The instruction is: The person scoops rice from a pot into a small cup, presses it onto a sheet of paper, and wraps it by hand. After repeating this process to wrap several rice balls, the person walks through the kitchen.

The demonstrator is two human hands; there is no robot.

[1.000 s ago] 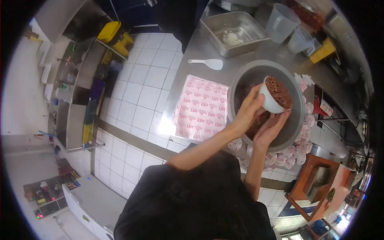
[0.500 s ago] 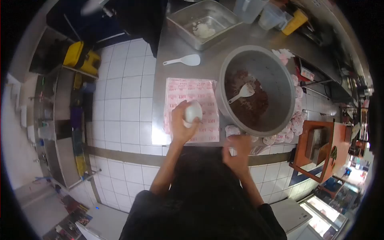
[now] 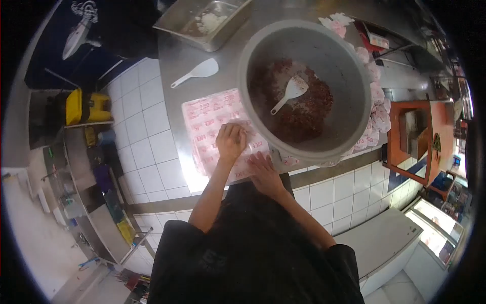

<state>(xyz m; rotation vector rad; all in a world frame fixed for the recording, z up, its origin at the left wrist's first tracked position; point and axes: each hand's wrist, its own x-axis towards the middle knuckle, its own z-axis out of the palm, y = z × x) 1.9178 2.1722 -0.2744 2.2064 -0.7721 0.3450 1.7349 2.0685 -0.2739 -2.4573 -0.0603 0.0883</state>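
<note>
My left hand (image 3: pixel 232 141) rests on a stack of white wrapping paper (image 3: pixel 208 117) with pink "RICE" print, its fingers curled under. Whatever it holds, if anything, is hidden; the white cup is out of sight. Lower on the same paper lies my right hand (image 3: pixel 263 171), flat with the fingers stretched out. Right beside the stack stands a large grey pot (image 3: pixel 357 66), with reddish-brown rice (image 3: pixel 309 114) at its bottom. A white rice paddle (image 3: pixel 293 91) lies on that rice, its handle toward me.
Another white paddle (image 3: pixel 200 70) lies on the steel table (image 3: pixel 174 57). Behind it stands a metal pan (image 3: pixel 202 40) with some white rice. Several wrapped packets (image 3: pixel 378 119) crowd the pot's right side. A person in dark clothing (image 3: pixel 129 28) is at upper left.
My left hand held a white cup above the paper; now it is down on the paper and the cup no longer shows. My right hand moved left onto the paper. The view shifted and turned.
</note>
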